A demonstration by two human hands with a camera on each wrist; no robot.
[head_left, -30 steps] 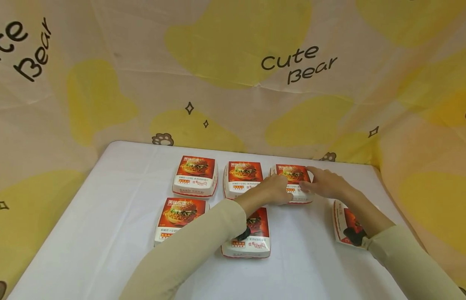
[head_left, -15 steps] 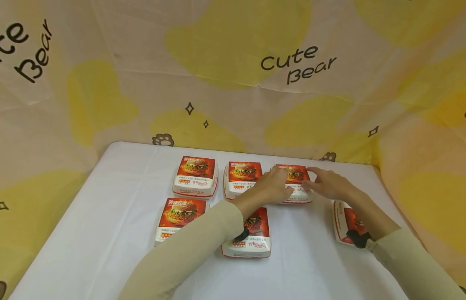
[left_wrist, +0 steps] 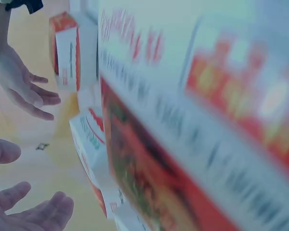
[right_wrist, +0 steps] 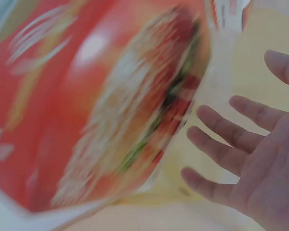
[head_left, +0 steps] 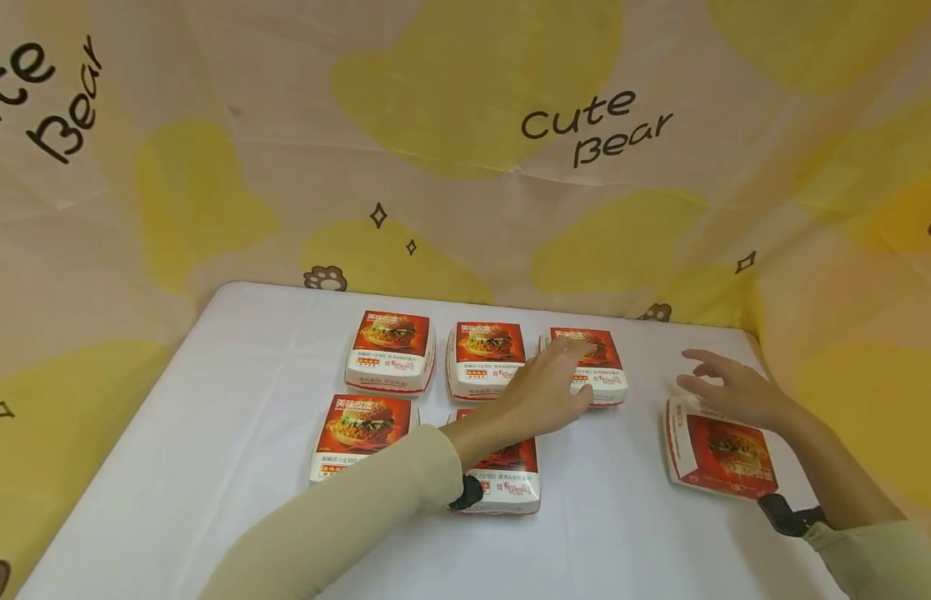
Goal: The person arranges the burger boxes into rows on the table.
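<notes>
Red-and-white burger boxes lie on the white table. In the head view, my left hand (head_left: 543, 392) is over the back right box (head_left: 603, 375), fingers extended and gripping nothing; whether it touches the lid I cannot tell. My right hand (head_left: 735, 392) is just above the far edge of a turned burger box (head_left: 723, 450) at the right, its fingers spread with nothing between them. That spread shows in the right wrist view too, where the hand (right_wrist: 260, 159) is apart from the large blurred box (right_wrist: 120, 106).
The back row also has a left box (head_left: 390, 350) and a middle box (head_left: 483, 358). Nearer stand a front left box (head_left: 363, 425) and another box (head_left: 510, 487) partly under my left forearm. A patterned cloth (head_left: 450, 167) hangs behind the white table (head_left: 172, 467).
My right hand has left the back right box and moved right, over the turned box. My left hand has drawn slightly nearer, its fingers loosened. The boxes stay put.
</notes>
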